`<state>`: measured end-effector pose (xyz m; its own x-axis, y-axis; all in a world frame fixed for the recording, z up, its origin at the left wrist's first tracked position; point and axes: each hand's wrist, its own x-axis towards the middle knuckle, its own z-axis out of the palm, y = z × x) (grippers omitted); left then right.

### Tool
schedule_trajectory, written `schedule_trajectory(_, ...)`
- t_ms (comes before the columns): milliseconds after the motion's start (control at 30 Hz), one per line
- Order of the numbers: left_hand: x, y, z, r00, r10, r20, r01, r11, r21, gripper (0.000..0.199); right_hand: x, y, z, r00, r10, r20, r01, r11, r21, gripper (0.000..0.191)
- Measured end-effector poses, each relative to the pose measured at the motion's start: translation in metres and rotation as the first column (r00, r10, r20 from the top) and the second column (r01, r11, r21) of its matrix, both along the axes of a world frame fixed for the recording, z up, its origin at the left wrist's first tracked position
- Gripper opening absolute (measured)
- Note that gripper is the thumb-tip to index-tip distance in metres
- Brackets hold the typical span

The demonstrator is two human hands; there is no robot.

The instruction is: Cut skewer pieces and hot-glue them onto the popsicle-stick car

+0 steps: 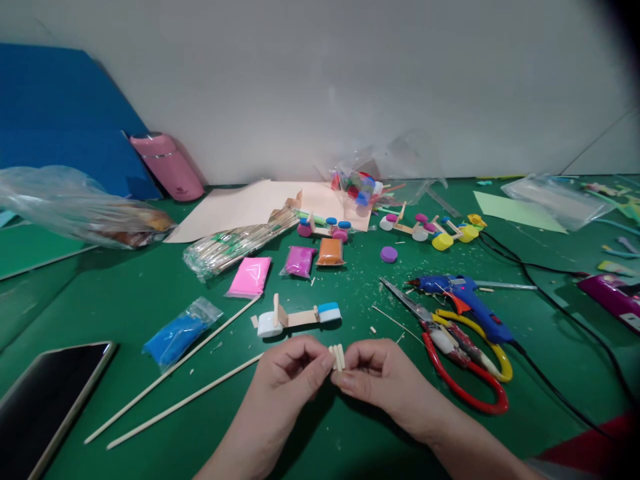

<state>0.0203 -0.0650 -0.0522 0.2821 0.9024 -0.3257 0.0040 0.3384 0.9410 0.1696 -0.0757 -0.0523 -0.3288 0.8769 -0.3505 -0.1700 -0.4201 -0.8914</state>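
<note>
Between my two hands, at the front middle of the table, a few short pale wooden stick pieces stand side by side. My left hand pinches them from the left with thumb and forefinger. From the right, the thumb and fingers of my right hand close on the same pieces. Just beyond my hands lies a small toy car of craft sticks with white and blue bottle-cap wheels. Two long thin wooden sticks lie to the left of my left hand.
Scissors and a blue glue gun with a trailing cord lie at right. Packets of blue clay, pink clay and orange clay lie farther back. A phone is at left; a pink flask leans against the wall.
</note>
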Motion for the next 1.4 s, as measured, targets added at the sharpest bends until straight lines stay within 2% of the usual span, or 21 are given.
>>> schedule_trajectory(433,0.001,0.000,-0.002,1.000,0.008,0.030,-0.007,1.000,-0.018,0.025,0.001,0.001,0.001,1.000,0.002,-0.003,-0.002,1.000,0.003,0.032)
schedule_trajectory(600,0.002,0.000,-0.001,0.998,0.044,0.049,-0.044,0.999,-0.005,0.026,0.002,0.002,-0.002,0.993,-0.081,-0.090,0.082,0.997,0.002,0.032)
schedule_trajectory(700,0.004,-0.001,0.001,0.998,-0.028,0.053,0.028,1.000,0.000,0.027,0.001,0.002,-0.006,0.976,-0.150,-0.160,0.152,0.988,0.003,0.029)
schedule_trajectory(833,0.007,-0.003,0.002,0.993,-0.106,0.048,0.107,0.994,-0.025,0.022,-0.001,0.002,-0.010,0.969,-0.156,-0.193,0.164,0.986,0.023,0.023)
schedule_trajectory(967,0.008,-0.003,0.000,0.989,-0.084,0.120,0.094,0.993,-0.078,0.024,-0.003,0.001,-0.011,0.971,-0.137,-0.198,0.148,0.988,0.042,0.019)
schedule_trajectory(1233,0.004,-0.001,0.004,0.974,-0.051,0.222,0.086,0.985,-0.152,0.018,0.005,0.001,-0.008,0.968,-0.177,-0.179,0.184,0.983,0.019,0.025)
schedule_trajectory(1333,0.002,-0.003,0.005,0.964,-0.095,0.249,0.138,0.977,-0.160,0.019,0.011,0.002,-0.005,0.982,-0.137,-0.131,0.148,0.986,0.077,0.037)
schedule_trajectory(1400,0.001,-0.003,0.005,0.956,-0.132,0.263,0.179,0.970,-0.163,0.018,0.015,0.002,-0.004,0.993,-0.097,-0.062,0.107,0.980,0.170,0.034)
